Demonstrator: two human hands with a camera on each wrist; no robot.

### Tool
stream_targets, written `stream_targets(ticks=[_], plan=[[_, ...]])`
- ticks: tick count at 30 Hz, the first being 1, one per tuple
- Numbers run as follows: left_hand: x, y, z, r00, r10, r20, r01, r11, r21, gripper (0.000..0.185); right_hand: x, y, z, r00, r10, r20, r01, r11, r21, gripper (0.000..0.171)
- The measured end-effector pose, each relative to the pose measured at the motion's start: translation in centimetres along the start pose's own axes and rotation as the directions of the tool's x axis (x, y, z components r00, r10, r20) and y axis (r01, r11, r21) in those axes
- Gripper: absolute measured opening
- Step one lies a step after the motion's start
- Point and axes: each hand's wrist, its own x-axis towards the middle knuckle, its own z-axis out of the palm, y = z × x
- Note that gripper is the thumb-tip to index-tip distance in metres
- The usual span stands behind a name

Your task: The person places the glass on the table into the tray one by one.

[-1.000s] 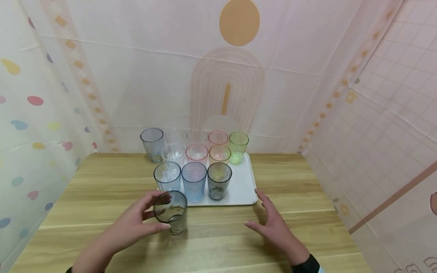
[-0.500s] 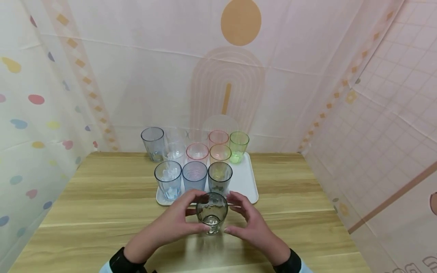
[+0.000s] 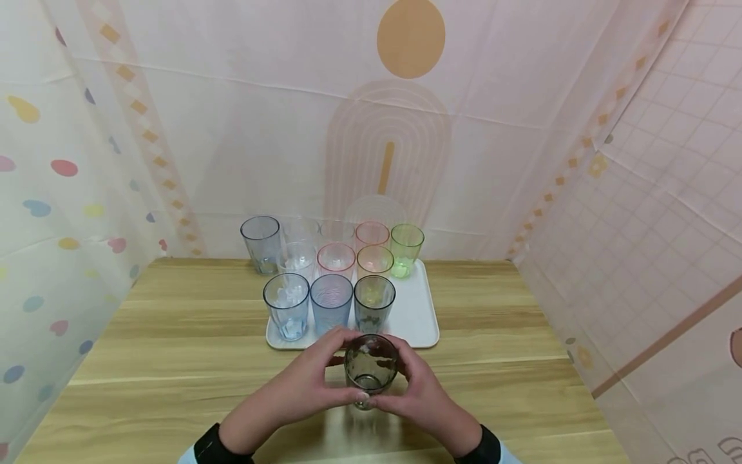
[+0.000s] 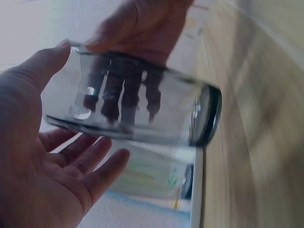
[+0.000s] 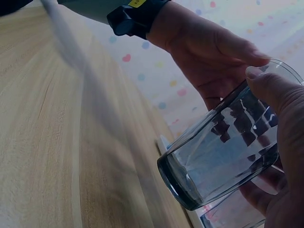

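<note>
A dark grey tumbler (image 3: 371, 366) is held between both hands just above the wooden table (image 3: 174, 361), in front of the white tray (image 3: 415, 320). My left hand (image 3: 324, 380) wraps its left side and my right hand (image 3: 414, 385) its right side, thumbs meeting at the near wall. In the left wrist view the tumbler (image 4: 137, 110) lies under my thumb, with the other hand's fingers showing through it. The right wrist view shows the tumbler (image 5: 221, 154) with my right thumb on its rim.
Several coloured tumblers stand in rows on the tray, among them a blue one (image 3: 331, 309) and a green one (image 3: 405, 249). A grey-blue tumbler (image 3: 260, 243) stands at the tray's far left corner. Patterned cloth walls close in the table on three sides.
My left hand carried the grey tumbler from the left to the middle. My right hand came in from the right and closed round it, so both hands now hold it.
</note>
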Motion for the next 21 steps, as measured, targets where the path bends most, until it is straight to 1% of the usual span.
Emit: stream_targets(ticks=[2, 4, 7, 10, 11, 14, 16, 18, 20, 21], plan=[[-0.4, -0.2, -0.3, 1.0, 0.011, -0.008, -0.01, 0.994, 0.113, 0.083, -0.1, 0.1, -0.1, 1.0, 0.004, -0.004, -0.004, 1.0, -0.007, 0.093], [-1.1, -0.6, -0.7, 1.0, 0.009, -0.024, -0.003, 0.969, 0.245, 0.087, -0.2, 0.1, -0.2, 1.0, 0.016, -0.017, -0.016, 1.0, -0.014, 0.092], [-2.5, -1.4, -1.6, 0.998, 0.004, -0.063, 0.024, 0.9, 0.436, 0.088, -0.6, 0.2, -0.6, 0.998, 0.052, -0.046, -0.053, 0.998, -0.022, 0.092], [-4.2, -2.5, -2.8, 0.993, 0.021, -0.113, 0.048, 0.821, 0.569, 0.086, -1.0, 0.3, -1.1, 0.994, 0.074, -0.079, -0.077, 0.996, -0.036, 0.091], [-4.8, -3.0, -3.2, 0.99, 0.03, -0.135, 0.058, 0.796, 0.602, 0.085, -1.1, 0.4, -1.3, 0.993, 0.079, -0.088, -0.082, 0.996, -0.04, 0.091], [-6.8, -4.6, -4.7, 0.978, 0.054, -0.202, 0.096, 0.74, 0.665, 0.082, -1.5, 0.7, -1.9, 0.99, 0.081, -0.113, -0.087, 0.995, -0.051, 0.09], [-8.2, -5.6, -5.9, 0.967, 0.057, -0.248, 0.136, 0.71, 0.691, 0.083, -1.8, 0.8, -2.3, 0.989, 0.079, -0.128, -0.087, 0.994, -0.06, 0.089], [-9.5, -6.6, -7.2, 0.957, 0.043, -0.286, 0.183, 0.677, 0.713, 0.086, -2.0, 1.0, -2.6, 0.986, 0.082, -0.144, -0.092, 0.994, -0.065, 0.089], [-10.7, -7.5, -8.4, 0.947, 0.02, -0.319, 0.233, 0.639, 0.733, 0.091, -2.3, 1.2, -3.0, 0.982, 0.094, -0.161, -0.105, 0.993, -0.062, 0.089], [-11.2, -7.9, -8.9, 0.942, 0.009, -0.334, 0.256, 0.625, 0.738, 0.092, -2.5, 1.3, -3.1, 0.98, 0.099, -0.17, -0.111, 0.992, -0.06, 0.089]])
